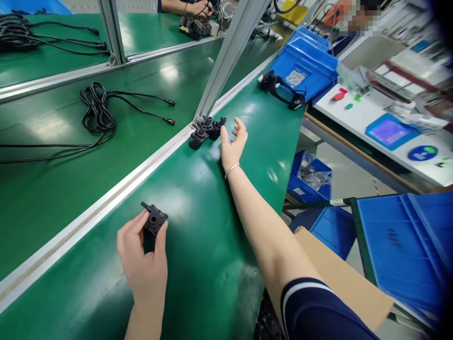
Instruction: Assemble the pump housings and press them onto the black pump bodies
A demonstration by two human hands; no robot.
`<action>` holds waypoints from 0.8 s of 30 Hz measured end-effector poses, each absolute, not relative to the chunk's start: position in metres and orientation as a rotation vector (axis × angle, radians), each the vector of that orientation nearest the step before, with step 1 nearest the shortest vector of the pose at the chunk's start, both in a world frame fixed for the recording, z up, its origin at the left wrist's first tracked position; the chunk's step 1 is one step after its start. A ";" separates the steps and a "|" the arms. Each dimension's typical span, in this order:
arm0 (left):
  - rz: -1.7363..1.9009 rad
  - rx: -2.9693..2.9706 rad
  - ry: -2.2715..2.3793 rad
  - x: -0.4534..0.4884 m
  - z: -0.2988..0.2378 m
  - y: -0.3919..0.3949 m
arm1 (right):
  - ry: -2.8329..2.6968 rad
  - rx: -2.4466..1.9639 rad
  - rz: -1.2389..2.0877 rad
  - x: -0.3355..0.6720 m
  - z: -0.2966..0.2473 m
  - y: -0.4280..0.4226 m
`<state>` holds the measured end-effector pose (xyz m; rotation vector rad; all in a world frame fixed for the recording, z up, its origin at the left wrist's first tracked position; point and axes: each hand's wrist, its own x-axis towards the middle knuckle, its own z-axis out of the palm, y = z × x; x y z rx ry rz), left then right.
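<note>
Between the thumb and fingers of my left hand [146, 250] is a small black plastic part [155, 219], with a square flange, a round hole in its middle and a short arm sticking out. It is held just over the green table [198, 203]. My right hand [233, 144] is stretched far forward, its fingers apart and curved, with nothing visible in it. Just left of its thumb, a cluster of similar black plastic parts [200, 134] rests against the foot of the metal post. Whether the thumb touches the nearest part I cannot tell.
A slanting aluminium post [230, 56] and a pale rail [106, 196] divide the table. Beyond lies a coiled black cable [97, 111]. Blue bins [300, 56] and a black strap-like device [281, 89] are far right. A cardboard sheet [339, 278] is beside my right arm. A co-worker's hands [200, 8] show at the back.
</note>
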<state>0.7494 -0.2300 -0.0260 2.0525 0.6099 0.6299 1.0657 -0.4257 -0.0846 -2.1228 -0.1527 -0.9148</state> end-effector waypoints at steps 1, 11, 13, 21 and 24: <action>0.605 2.066 0.623 0.749 -0.027 -0.230 | -0.165 -2.132 -0.965 1.070 -0.083 -0.421; 0.476 2.100 0.703 0.737 -0.031 -0.230 | -0.189 -2.197 -0.921 1.076 -0.076 -0.410; 0.485 2.095 0.705 0.736 -0.032 -0.231 | -0.182 -2.227 -0.894 1.072 -0.076 -0.410; 0.489 2.074 0.713 0.736 -0.029 -0.234 | -0.233 -2.146 -0.781 1.068 -0.075 -0.416; 0.483 2.070 0.721 0.738 -0.026 -0.235 | -0.225 -2.022 -0.768 1.068 -0.073 -0.415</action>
